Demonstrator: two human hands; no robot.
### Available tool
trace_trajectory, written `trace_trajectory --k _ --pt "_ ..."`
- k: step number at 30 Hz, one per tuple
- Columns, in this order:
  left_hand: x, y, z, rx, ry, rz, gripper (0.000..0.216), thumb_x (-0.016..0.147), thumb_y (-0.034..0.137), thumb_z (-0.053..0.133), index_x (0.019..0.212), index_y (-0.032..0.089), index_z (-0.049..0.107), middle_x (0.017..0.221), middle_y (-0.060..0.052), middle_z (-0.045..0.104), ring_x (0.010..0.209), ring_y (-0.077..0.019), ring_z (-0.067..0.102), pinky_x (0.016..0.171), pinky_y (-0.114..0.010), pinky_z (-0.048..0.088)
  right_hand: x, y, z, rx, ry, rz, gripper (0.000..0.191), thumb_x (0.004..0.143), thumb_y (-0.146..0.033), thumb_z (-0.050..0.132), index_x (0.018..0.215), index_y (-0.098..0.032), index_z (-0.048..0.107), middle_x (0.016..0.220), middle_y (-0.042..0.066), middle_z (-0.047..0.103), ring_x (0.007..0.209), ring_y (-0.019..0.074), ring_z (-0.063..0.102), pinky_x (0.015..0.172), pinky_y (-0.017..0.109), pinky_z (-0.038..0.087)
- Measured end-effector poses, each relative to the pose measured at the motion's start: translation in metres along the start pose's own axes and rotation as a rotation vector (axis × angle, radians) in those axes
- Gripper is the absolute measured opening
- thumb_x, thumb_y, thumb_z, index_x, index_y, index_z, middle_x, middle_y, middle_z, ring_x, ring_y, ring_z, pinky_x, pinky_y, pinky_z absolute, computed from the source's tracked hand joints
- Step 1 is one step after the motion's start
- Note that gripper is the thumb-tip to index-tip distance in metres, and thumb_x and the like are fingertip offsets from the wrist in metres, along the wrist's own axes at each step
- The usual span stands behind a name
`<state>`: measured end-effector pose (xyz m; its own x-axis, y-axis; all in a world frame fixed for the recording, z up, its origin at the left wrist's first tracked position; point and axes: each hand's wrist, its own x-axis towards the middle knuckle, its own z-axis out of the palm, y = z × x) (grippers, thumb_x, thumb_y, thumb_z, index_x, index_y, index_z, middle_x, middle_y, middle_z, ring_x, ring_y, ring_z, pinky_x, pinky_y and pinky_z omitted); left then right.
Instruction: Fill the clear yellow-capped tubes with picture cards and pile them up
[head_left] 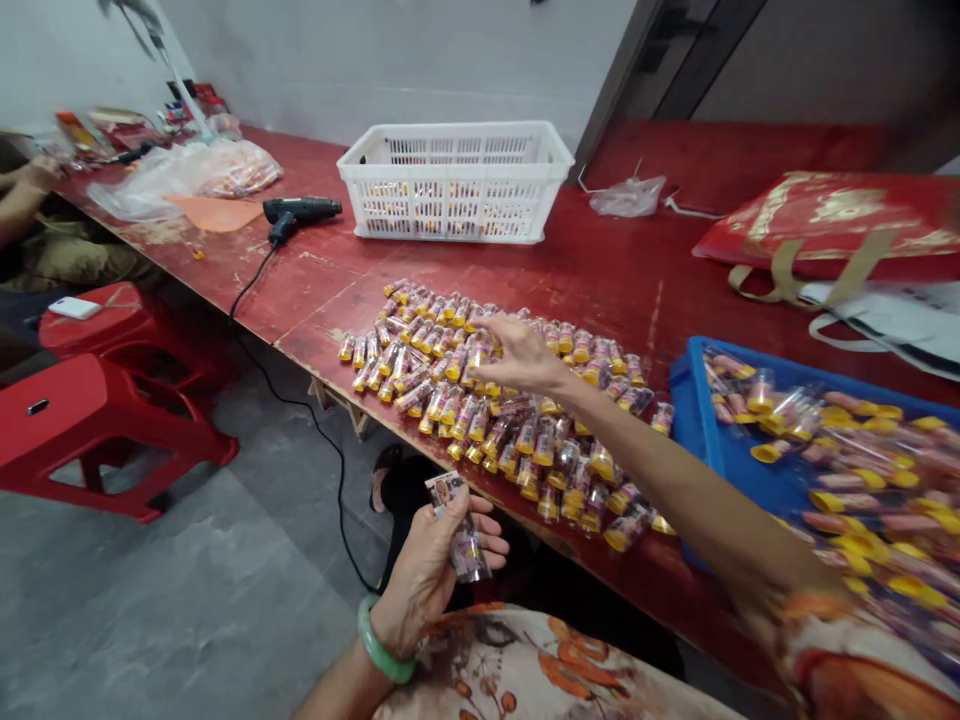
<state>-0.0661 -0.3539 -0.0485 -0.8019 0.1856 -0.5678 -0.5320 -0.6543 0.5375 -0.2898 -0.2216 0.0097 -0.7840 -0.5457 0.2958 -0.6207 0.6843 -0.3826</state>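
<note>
My left hand (pixel 439 560), with a green bangle at its wrist, is below the table's front edge. Its thumb presses a small stack of printed clear plastic sleeves (pixel 466 548) against the fingers. Over the middle of many small yellow-ended tubes (pixel 409 360) in clear printed wrap, my right hand (pixel 521 352) reaches in from the right. Thumb and fingers close around one wrapped tube (pixel 480 350), whose lower end blends with the tubes behind it. The laid-out tubes cover the table's front part in uneven rows.
A blue tray (pixel 697 400) holds pink tubes with yellow ends on the right. Behind the rows stands a white slotted basket (pixel 457 210). A black heat gun (pixel 304 210) trails its cord over the edge. Red stools (pixel 97 420) and another person's arm (pixel 26 195) are left.
</note>
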Motion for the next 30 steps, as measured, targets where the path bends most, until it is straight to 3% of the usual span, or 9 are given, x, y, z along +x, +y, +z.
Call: trace_trajectory --k 4,10,13,17,20,22,24,26,30 --pt "-0.004 0.004 -0.007 -0.056 0.037 0.023 0.030 0.082 0.035 0.068 0.092 0.007 0.065 0.072 -0.008 0.067 0.059 -0.0164 0.066 0.057 -0.028 0.057 0.055 -0.005 0.032 -0.096 -0.024 0.135 0.059 0.070 -0.036 0.064 0.123 -0.010 0.055 0.118 0.015 0.062 0.107 0.0303 0.058 0.091 0.041 0.047" --pt "-0.005 0.011 -0.016 -0.147 0.104 0.049 0.021 0.080 0.020 0.065 0.096 0.007 0.064 0.079 -0.011 0.070 0.067 -0.0205 0.069 0.067 -0.034 0.059 0.065 -0.004 0.065 -0.161 -0.123 0.196 0.050 0.068 -0.036 0.071 0.111 -0.013 0.061 0.112 0.015 0.063 0.108 0.0346 0.056 0.093 0.046 0.044" --pt "-0.006 0.015 -0.014 -0.115 0.084 0.045 0.023 0.078 0.018 0.068 0.099 0.007 0.064 0.083 -0.012 0.071 0.073 -0.0220 0.070 0.073 -0.037 0.060 0.064 -0.010 0.062 -0.192 -0.139 0.236 0.060 0.066 -0.041 0.076 0.114 -0.009 0.059 0.117 0.020 0.060 0.115 0.0384 0.051 0.096 0.050 0.042" --pt "-0.004 0.020 -0.010 -0.004 0.112 0.025 0.035 0.074 0.021 0.075 0.104 0.010 0.063 0.090 -0.013 0.073 0.076 -0.0228 0.071 0.070 -0.037 0.061 0.048 -0.024 0.032 -0.233 -0.123 0.227 0.056 0.072 -0.047 0.075 0.113 -0.013 0.060 0.118 0.014 0.060 0.113 0.0285 0.054 0.098 0.041 0.043" --pt "0.006 0.022 -0.006 0.083 0.105 -0.013 0.037 0.069 0.019 0.079 0.101 0.011 0.063 0.086 -0.010 0.073 0.070 -0.0213 0.071 0.061 -0.033 0.061 0.004 -0.023 0.000 -0.274 -0.013 0.176 0.053 0.079 -0.048 0.069 0.122 -0.021 0.055 0.129 0.006 0.055 0.121 0.0187 0.048 0.104 0.032 0.039" --pt "0.012 0.020 -0.002 0.132 0.058 -0.063 0.033 0.068 0.019 0.079 0.096 0.011 0.064 0.078 -0.008 0.073 0.064 -0.0197 0.070 0.056 -0.030 0.060 -0.049 -0.012 -0.025 -0.311 0.115 0.206 0.041 0.081 -0.041 0.067 0.117 -0.022 0.059 0.128 0.005 0.058 0.120 0.0170 0.049 0.104 0.030 0.039" --pt "0.016 0.016 0.002 0.166 -0.002 -0.120 0.028 0.069 0.020 0.078 0.092 0.011 0.064 0.074 -0.007 0.072 0.061 -0.0187 0.069 0.055 -0.029 0.059 -0.115 0.007 -0.055 -0.383 0.187 0.356 0.023 0.085 -0.028 0.059 0.105 -0.019 0.065 0.118 0.008 0.063 0.114 0.0185 0.054 0.100 0.032 0.042" --pt "0.018 0.010 0.008 0.190 -0.061 -0.185 0.026 0.069 0.019 0.077 0.090 0.011 0.064 0.073 -0.008 0.072 0.060 -0.0188 0.069 0.056 -0.030 0.059 -0.182 0.030 -0.087 -0.453 0.225 0.533 0.020 0.084 -0.015 0.050 0.090 -0.015 0.069 0.100 0.011 0.068 0.100 0.0210 0.061 0.092 0.034 0.046" --pt "0.017 -0.003 0.026 0.277 -0.142 -0.312 0.025 0.070 0.023 0.077 0.087 0.010 0.065 0.071 -0.008 0.071 0.057 -0.0185 0.068 0.055 -0.030 0.059 -0.281 0.066 -0.132 -0.478 0.170 0.726 0.016 0.073 -0.013 0.055 0.074 -0.017 0.070 0.079 0.007 0.070 0.082 0.0204 0.063 0.077 0.029 0.048"
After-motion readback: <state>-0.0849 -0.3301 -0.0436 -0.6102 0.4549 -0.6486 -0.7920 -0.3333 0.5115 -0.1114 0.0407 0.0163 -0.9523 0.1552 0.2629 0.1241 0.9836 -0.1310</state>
